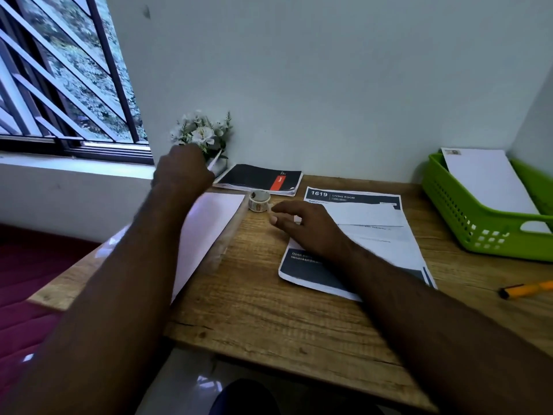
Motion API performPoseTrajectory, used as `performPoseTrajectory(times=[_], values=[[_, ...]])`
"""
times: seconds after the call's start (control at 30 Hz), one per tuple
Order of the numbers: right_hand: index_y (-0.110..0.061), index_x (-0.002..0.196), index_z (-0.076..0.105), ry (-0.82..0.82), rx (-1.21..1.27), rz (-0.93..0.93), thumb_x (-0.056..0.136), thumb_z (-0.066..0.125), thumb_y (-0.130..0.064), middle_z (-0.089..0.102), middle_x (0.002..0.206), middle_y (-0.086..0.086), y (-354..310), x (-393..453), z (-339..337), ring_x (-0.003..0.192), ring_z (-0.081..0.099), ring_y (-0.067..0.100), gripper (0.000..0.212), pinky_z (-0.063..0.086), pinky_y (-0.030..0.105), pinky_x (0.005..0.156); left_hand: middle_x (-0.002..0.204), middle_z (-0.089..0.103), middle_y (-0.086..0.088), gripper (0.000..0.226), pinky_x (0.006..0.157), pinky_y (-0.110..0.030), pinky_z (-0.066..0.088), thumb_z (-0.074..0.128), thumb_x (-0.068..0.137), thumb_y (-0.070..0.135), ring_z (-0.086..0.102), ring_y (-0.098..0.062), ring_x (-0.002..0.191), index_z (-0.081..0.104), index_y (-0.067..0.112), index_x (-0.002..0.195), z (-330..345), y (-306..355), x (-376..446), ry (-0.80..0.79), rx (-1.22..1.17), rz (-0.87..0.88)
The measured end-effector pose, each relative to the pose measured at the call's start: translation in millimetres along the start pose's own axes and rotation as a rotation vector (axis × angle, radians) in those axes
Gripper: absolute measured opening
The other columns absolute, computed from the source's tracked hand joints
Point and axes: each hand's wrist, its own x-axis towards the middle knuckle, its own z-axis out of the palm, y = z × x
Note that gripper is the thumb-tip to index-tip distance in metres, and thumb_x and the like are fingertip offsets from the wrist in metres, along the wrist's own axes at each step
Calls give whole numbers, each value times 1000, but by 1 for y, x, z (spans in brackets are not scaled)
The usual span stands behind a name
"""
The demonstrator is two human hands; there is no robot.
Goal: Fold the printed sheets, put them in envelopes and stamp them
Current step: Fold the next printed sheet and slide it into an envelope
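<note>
- The left hand is up by the far left of the desk, near the flowers. It grips the far end of a white envelope, fingers curled round it. A thin white edge sticks out past the knuckles.
- The envelope's long side runs from near-left to far-right, slanting away from the person. It's blurry, so prob. being lifted or slid.
- The right hand lies on the printed sheets, fingers loose and spread, holding nothing. Fingertips point left, toward the stamp roll.
- The stamp roll sits just beside the right fingertips, between the 2 hands. The right hand is nearer to it.
- A folded sheet lies on top of the printed sheets, long side going left-right. It sits to the right of the envelope, w/ bare desk between.
- I think next the envelope must come toward the folded sheet.
- A green basket at far right holds another envelope.
</note>
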Motion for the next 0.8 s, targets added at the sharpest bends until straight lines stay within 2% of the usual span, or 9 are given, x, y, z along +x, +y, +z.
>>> performPoseTrajectory(times=[0.07,0.17,0.23,0.27,0.33,0.4,0.47,0.57,0.8], values=[[-25,116,68,105,126,14,89,63,-40,66,120,-9,-1,4,-6,107,54,-6,31,41,12,94,80,68,-23,22,77,-44,57,65,75,22,68,-37,75,69,1,83,-33,12,0,131,-71,32],[-21,123,63,122,319,31,87,63,-41,67,119,-4,-1,11,-15,111,61,7,41,46,38,103,59,59,-14,24,71,-34,55,59,72,25,67,-32,69,69,4,70,-74,45,-8,357,-321,141],[-20,136,51,75,533,74,89,65,-27,63,126,1,-5,9,-19,113,60,7,50,46,35,104,48,42,-10,23,58,-30,45,56,70,23,64,-31,65,55,8,52,-82,71,-8,445,-518,201],[-21,141,43,53,671,95,89,65,-19,61,128,1,-8,8,-23,113,59,7,57,47,31,101,47,30,-10,26,52,-27,37,56,68,22,47,-39,58,46,10,47,-80,83,-4,471,-629,207],[-26,142,40,58,882,108,86,65,-8,63,125,2,-7,6,-30,112,62,14,63,54,31,88,60,17,-4,31,48,-27,23,56,68,18,21,-18,59,34,14,47,-63,100,6,499,-846,153],[-27,142,39,200,992,165,82,68,0,69,117,8,-4,5,-40,106,66,23,71,57,36,81,60,26,16,33,48,-26,23,58,71,16,23,-16,55,36,17,45,-35,111,17,433,-1163,27],[-25,136,44,386,994,228,78,71,4,72,107,11,0,5,-50,98,69,26,71,57,43,83,54,52,10,26,52,-23,41,64,79,21,44,-13,51,58,18,54,-1,116,23,217,-1412,-76],[-18,122,51,515,931,245,74,73,7,73,100,11,13,4,-58,90,71,27,58,57,44,80,94,71,-3,16,67,-32,58,62,91,20,70,-15,79,65,13,105,54,122,8,-255,-1499,1],[-28,134,49,115,897,290,70,70,17,63,123,3,35,6,-68,108,63,28,81,56,46,83,118,66,-6,40,87,-43,55,60,89,3,65,-26,103,52,11,128,114,110,4,-227,-1596,-243]])
